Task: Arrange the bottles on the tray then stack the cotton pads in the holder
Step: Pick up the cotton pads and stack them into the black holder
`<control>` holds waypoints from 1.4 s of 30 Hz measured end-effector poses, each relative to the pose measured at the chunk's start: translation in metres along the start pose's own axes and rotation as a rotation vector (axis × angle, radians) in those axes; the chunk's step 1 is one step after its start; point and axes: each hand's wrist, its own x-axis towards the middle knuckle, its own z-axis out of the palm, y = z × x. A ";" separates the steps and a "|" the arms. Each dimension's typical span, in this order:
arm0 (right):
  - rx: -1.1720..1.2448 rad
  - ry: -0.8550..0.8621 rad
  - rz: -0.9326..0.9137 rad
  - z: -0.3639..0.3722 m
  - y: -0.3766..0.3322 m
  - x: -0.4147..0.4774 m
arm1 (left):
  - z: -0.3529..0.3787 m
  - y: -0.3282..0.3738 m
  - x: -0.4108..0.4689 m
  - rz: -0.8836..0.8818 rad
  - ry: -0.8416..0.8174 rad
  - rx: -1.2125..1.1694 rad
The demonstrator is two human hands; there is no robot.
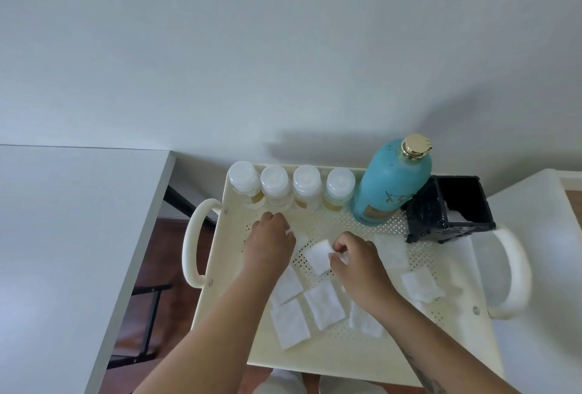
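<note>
Several small clear bottles (307,187) with white caps stand in a row along the back of the cream perforated tray (346,343). A tall teal bottle (389,185) with a gold cap stands to their right. The black square holder (453,209) sits at the tray's back right corner. Several white square cotton pads (324,305) lie scattered on the tray floor. My right hand (359,263) pinches the edge of one cotton pad (318,256), lifting it. My left hand (271,242) has its fingers curled down on another pad (299,237) near the small bottles.
A white table (63,236) stands to the left and another white surface (551,267) to the right. The tray has looped handles (192,242) on both sides. A white wall rises directly behind it. Brown floor shows in the gap at the left.
</note>
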 end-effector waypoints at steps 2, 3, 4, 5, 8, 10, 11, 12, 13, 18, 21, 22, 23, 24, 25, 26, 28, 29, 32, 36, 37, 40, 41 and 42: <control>0.096 -0.001 -0.003 -0.010 -0.001 -0.006 | -0.004 0.002 -0.002 0.025 0.006 -0.015; 0.131 0.009 -0.006 -0.016 -0.002 -0.011 | -0.007 0.003 -0.005 0.041 0.012 -0.032; 0.164 0.024 -0.011 -0.023 -0.003 -0.015 | -0.009 0.003 -0.009 0.060 0.020 -0.064; 0.193 0.045 -0.016 -0.030 -0.005 -0.020 | -0.011 0.004 -0.013 0.077 0.029 -0.118; 0.278 0.124 -0.046 -0.057 -0.012 -0.033 | -0.019 0.007 -0.029 0.130 0.039 -0.334; 0.325 0.156 -0.086 -0.080 -0.017 -0.041 | -0.024 0.015 -0.038 0.145 0.043 -0.474; 0.338 0.165 -0.107 -0.092 -0.018 -0.044 | -0.028 0.020 -0.042 0.143 0.046 -0.538; 0.343 0.178 -0.127 -0.105 -0.019 -0.048 | -0.031 0.026 -0.046 0.140 0.046 -0.592; 0.343 0.202 -0.146 -0.118 -0.019 -0.051 | -0.034 0.032 -0.050 0.139 0.040 -0.632; 0.275 0.374 -0.214 -0.180 -0.004 -0.044 | -0.047 0.069 -0.060 0.164 -0.012 -0.775; 0.166 0.388 -0.210 -0.205 0.014 -0.026 | -0.051 0.090 -0.061 0.189 -0.052 -0.819; 0.127 0.362 -0.208 -0.210 0.020 -0.019 | -0.051 0.096 -0.061 0.198 -0.061 -0.835; 0.094 0.321 -0.202 -0.215 0.025 -0.012 | -0.051 0.102 -0.061 0.202 -0.072 -0.857; 0.065 0.272 -0.192 -0.217 0.029 -0.005 | -0.051 0.107 -0.060 0.201 -0.086 -0.878; 0.037 0.223 -0.182 -0.219 0.032 0.001 | -0.050 0.112 -0.060 0.196 -0.098 -0.892; 0.012 0.184 -0.179 -0.219 0.034 0.006 | -0.049 0.116 -0.060 0.189 -0.107 -0.899; -0.016 0.145 -0.200 -0.217 0.039 0.017 | -0.047 0.121 -0.060 0.174 -0.117 -0.906; -0.025 0.141 -0.213 -0.215 0.041 0.022 | -0.046 0.123 -0.060 0.166 -0.122 -0.912; -0.089 0.163 -0.221 -0.211 0.047 0.031 | -0.044 0.128 -0.061 0.156 -0.134 -0.930; -0.235 0.250 -0.246 -0.207 0.052 0.030 | -0.043 0.126 -0.061 0.136 -0.142 -0.939; -0.268 0.311 -0.272 -0.207 0.053 0.027 | -0.042 0.125 -0.060 0.130 -0.143 -0.943; -0.332 0.438 -0.374 -0.207 0.055 0.011 | -0.041 0.123 -0.060 0.123 -0.142 -0.943; -0.336 0.425 -0.404 -0.205 0.056 0.005 | -0.041 0.123 -0.060 0.122 -0.142 -0.943; -0.342 0.389 -0.425 -0.202 0.058 0.000 | -0.040 0.122 -0.060 0.121 -0.142 -0.945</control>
